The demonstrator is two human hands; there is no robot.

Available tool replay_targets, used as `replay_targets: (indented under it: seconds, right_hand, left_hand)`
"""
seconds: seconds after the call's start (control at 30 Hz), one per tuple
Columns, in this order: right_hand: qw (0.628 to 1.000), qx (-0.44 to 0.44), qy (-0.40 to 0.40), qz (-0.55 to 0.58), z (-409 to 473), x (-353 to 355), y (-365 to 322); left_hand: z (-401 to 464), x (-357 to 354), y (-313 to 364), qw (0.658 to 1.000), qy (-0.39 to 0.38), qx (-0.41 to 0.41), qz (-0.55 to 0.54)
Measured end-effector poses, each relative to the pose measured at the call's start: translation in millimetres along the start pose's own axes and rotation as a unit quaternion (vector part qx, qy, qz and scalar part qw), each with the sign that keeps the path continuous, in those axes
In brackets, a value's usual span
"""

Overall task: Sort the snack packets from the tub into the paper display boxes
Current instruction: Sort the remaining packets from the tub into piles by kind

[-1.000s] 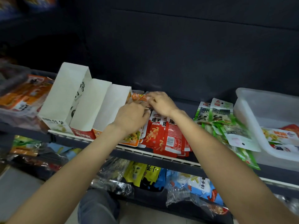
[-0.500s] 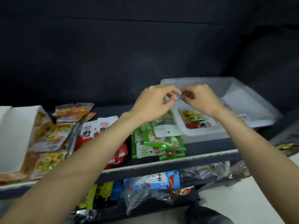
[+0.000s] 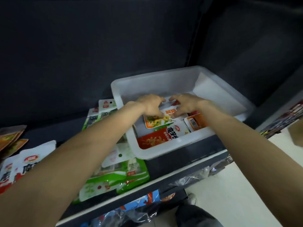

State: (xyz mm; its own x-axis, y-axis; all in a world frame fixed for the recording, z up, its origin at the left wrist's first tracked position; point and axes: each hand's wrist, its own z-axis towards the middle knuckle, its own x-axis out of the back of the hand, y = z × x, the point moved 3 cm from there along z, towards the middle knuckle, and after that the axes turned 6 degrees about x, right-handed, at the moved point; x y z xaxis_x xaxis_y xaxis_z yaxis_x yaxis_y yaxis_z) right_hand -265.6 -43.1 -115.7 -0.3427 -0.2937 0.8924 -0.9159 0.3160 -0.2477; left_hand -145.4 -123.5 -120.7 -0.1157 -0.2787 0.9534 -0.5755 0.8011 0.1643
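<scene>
A translucent white tub (image 3: pixel 172 150) stands on the dark shelf, right of centre. Both my hands are inside it. My left hand (image 3: pixel 151 104) curls its fingers onto an orange-and-white noodle packet (image 3: pixel 158 122). My right hand (image 3: pixel 186 104) grips the same packet's far end between thumb and fingers. A red-and-white packet (image 3: pixel 157 139) and an orange packet with a barcode (image 3: pixel 195 122) also lie in the tub. The paper display boxes are out of view.
Green packets (image 3: pixel 131 171) lie on the shelf left of the tub, with red-and-white packets (image 3: pixel 29 163) and orange ones (image 3: pixel 11 136) further left. A white sheet (image 3: pixel 208 89) leans inside the tub. Bagged goods (image 3: pixel 139 205) fill the lower shelf. Pale floor (image 3: pixel 232 185) shows at the right.
My view swung right, away from the paper boxes to the tub. Both hands left the orange packets by the boxes, crossed over the green packets and dropped into the tub onto a packet.
</scene>
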Motion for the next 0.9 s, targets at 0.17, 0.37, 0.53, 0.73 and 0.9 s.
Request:
replay_targets:
  seconds: [0.17,0.37,0.53,0.73,0.9]
  right_hand:
    - [0.994,0.012,0.075,0.079,0,5,1]
    - [0.883,0.013,0.356,0.305,-28,31,-5]
    - [0.823,0.054,0.333,0.457,-63,26,-51]
    - [0.843,0.169,0.228,0.457,-94,-6,-166]
    - [0.852,0.201,0.21,0.436,-97,-42,-239]
  left_hand:
    - [2,-4,3,0.999,-0.034,0.009,-0.01]
    - [-21,26,-3,0.953,0.114,0.03,-0.279]
    - [-87,37,-23,0.793,0.179,0.036,-0.581]
    - [-202,19,-55,0.742,0.257,0.067,-0.615]
    - [-284,-6,-105,0.784,0.338,0.158,-0.495]
